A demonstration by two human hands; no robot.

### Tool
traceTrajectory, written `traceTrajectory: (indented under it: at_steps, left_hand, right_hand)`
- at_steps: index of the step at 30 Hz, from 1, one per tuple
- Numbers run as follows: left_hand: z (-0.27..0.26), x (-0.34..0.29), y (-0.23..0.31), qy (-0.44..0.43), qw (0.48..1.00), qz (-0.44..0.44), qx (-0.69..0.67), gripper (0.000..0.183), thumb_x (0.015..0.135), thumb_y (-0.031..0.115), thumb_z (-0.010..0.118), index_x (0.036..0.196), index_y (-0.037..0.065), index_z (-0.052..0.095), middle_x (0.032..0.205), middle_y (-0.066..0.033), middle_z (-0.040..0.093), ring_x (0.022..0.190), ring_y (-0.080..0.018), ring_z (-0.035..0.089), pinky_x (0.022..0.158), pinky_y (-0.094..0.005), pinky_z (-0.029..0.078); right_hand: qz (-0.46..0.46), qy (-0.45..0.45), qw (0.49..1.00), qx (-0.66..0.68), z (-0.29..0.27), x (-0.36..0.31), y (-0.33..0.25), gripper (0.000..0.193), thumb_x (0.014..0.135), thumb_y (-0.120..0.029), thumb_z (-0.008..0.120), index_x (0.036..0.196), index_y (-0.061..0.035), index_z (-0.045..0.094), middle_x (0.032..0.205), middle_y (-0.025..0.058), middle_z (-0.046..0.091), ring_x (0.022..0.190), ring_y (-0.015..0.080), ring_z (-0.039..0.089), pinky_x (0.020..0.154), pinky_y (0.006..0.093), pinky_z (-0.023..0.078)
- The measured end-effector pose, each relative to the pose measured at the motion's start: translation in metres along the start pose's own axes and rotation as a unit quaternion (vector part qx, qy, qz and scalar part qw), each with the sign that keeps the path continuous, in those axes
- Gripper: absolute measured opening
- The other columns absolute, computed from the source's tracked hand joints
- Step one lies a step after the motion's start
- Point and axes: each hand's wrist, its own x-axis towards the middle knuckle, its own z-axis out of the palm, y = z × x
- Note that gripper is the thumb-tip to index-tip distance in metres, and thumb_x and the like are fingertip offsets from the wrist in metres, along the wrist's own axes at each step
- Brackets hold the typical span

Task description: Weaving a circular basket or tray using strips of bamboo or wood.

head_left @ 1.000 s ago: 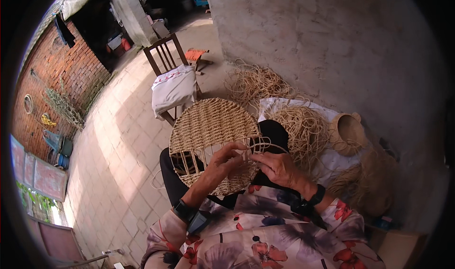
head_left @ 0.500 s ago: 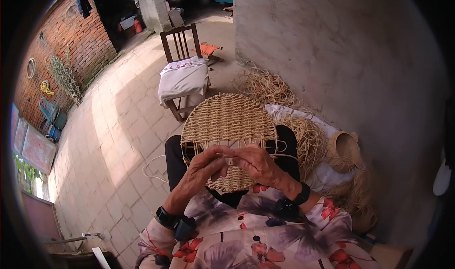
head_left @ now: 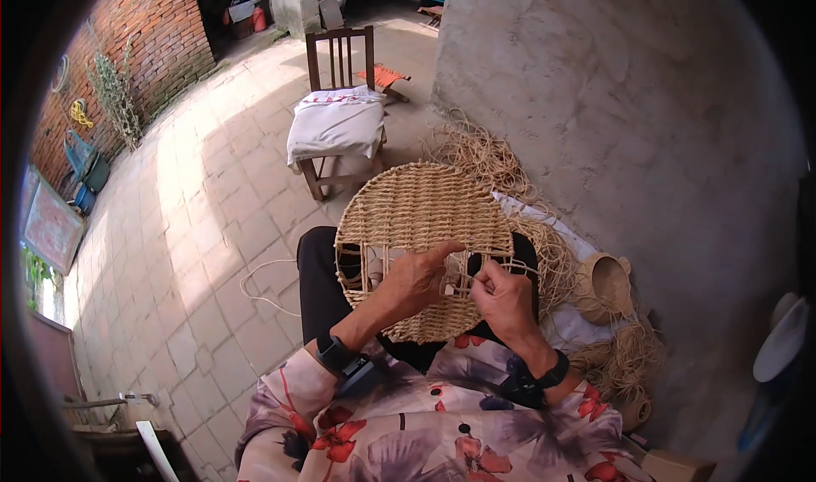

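A round woven straw-cord piece rests tilted on my lap, with a band of bare upright cords across its lower middle. My left hand lies over this band, its index finger stretched to the right; the other fingers are partly hidden among the upright cords. Close by on the right, my right hand is closed in a pinch on a strand of straw cord at the band. A loose cord end loops out past my left knee.
Straw cord heaps lie along the grey wall, beside a small woven basket on white sheeting. A wooden chair with a cloth-covered seat stands ahead. Behind it is a low orange folding stool.
My hands were together over the band's middle and have drawn apart. The right hand moved right and slightly down with the cord. The whole view has shifted a little.
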Motion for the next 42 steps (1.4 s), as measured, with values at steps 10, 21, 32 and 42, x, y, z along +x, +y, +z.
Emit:
traceTrajectory:
  at_steps: [10, 21, 32, 42]
  left_hand:
    - [0.017, -0.006, -0.008, 0.020, 0.995, 0.061, 0.076, 0.041, 0.085, 0.005, 0.059, 0.125, 0.008, 0.057, 0.073, -0.0206, 0.062, 0.070, -0.0352, 0.065, 0.066, -0.0442, 0.051]
    - [-0.051, -0.077, -0.001, 0.023, 0.883, -0.134, -0.448, 0.016, 0.096, 0.013, 0.062, 0.111, 0.005, 0.063, 0.080, -0.0023, 0.061, 0.061, -0.0062, 0.051, 0.054, -0.0209, 0.040]
    - [-0.043, -0.053, 0.004, 0.091, 0.983, -0.120, -0.107, 0.030, 0.094, 0.005, 0.056, 0.124, 0.007, 0.058, 0.092, -0.0122, 0.073, 0.070, -0.0183, 0.069, 0.061, -0.0307, 0.055]
    - [-0.019, -0.023, -0.010, 0.016, 0.994, -0.001, 0.104, 0.045, 0.078, 0.005, 0.063, 0.123, 0.010, 0.059, 0.080, -0.0242, 0.067, 0.076, -0.0431, 0.066, 0.066, -0.0509, 0.051]
  right_hand:
    - [-0.063, 0.016, 0.997, 0.039, 0.005, 0.015, -0.003, 0.007, 0.084, -0.007, 0.066, 0.087, -0.0016, 0.062, 0.075, 0.0122, 0.062, 0.064, 0.0272, 0.065, 0.058, 0.0369, 0.051]
    - [-0.175, -0.064, 0.974, 0.130, 0.034, 0.020, -0.052, 0.012, 0.091, -0.006, 0.064, 0.101, -0.0009, 0.068, 0.086, 0.0097, 0.066, 0.074, 0.0201, 0.067, 0.064, 0.0314, 0.050]
    - [-0.010, 0.001, 0.996, 0.088, 0.025, -0.001, -0.027, 0.010, 0.083, -0.001, 0.065, 0.077, -0.0025, 0.057, 0.067, 0.0082, 0.063, 0.054, 0.0180, 0.062, 0.050, 0.0322, 0.046]
    - [-0.136, -0.041, 0.990, 0.008, 0.048, 0.014, -0.020, 0.010, 0.083, -0.004, 0.068, 0.088, -0.0028, 0.058, 0.071, 0.0121, 0.063, 0.059, 0.0257, 0.063, 0.055, 0.0347, 0.048]
